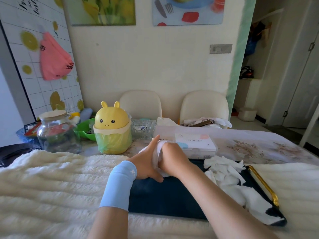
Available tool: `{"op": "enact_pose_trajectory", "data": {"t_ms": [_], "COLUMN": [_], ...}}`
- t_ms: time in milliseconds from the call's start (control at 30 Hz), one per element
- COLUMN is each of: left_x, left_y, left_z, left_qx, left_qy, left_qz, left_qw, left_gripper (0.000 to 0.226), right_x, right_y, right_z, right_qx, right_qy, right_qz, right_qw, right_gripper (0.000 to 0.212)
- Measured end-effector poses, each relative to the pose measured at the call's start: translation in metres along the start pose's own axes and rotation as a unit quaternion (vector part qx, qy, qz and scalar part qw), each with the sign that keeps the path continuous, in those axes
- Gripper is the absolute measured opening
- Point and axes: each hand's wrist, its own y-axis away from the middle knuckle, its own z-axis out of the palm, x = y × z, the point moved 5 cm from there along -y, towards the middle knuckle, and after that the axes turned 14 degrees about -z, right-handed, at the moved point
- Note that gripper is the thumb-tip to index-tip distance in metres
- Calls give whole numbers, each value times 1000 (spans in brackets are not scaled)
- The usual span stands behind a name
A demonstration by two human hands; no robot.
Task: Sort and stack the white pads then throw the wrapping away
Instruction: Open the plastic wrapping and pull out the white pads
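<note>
At table centre: both hands meet above the far edge of a dark tray [164, 195]
Left hand [146, 163]: flat against the left side of a stack of white pads [158, 156], fingers straight and pointing away, thumb down on the tray; a blue wrist sleeve [119, 185] covers the forearm
Right hand [172, 157]: curled round the right side of the stack, gripping it; fingertips hidden behind the hand
Stack of white pads: held upright on edge between the two palms, its lower end touching the tray
Loose white pads [222, 171]: a jumbled heap on the right part of the tray, running down to its near right corner
Tray handle [264, 183]: gold, along the right rim
Underlay: fluffy white cover [43, 178], left and right of the tray
Yellow bin [112, 128]: rabbit-eared lid, green liner, beyond the tray to the left
Pad box [195, 144]: flat, white, just behind the hands
Glass jar [55, 131]: wooden lid, far left
</note>
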Motion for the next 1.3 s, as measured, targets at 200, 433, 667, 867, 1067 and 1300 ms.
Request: {"op": "enact_pose_trajectory", "data": {"t_ms": [200, 433, 667, 867, 1067, 1300], "left_x": [7, 22, 99, 123, 110, 123], "left_y": [-3, 13, 47, 55, 51, 61], "left_z": [2, 5, 23, 78, 96, 72], "left_qx": [137, 80, 49, 3, -3, 38], "left_qy": [-113, -260, -140, -65, -169, -114], "left_qz": [3, -73, 65, 91, 79, 98], "left_qw": [984, 960, 987, 994, 982, 988], "left_gripper": [93, 123, 74, 73, 97, 60], "right_x": [16, 53, 73, 75, 88, 102], "right_y": [24, 73, 119, 132, 121, 131], "right_z": [-40, -80, -51, -61, -86, -41], "right_qx": [80, 91, -108, -126, 64, -209], "right_qy": [-103, 4, 57, -147, 5, 94], "right_qz": [-21, -48, -34, 66, 44, 42], "right_qw": [991, 995, 992, 979, 997, 972], "right_gripper": [17, 48, 79, 89, 48, 61]}}
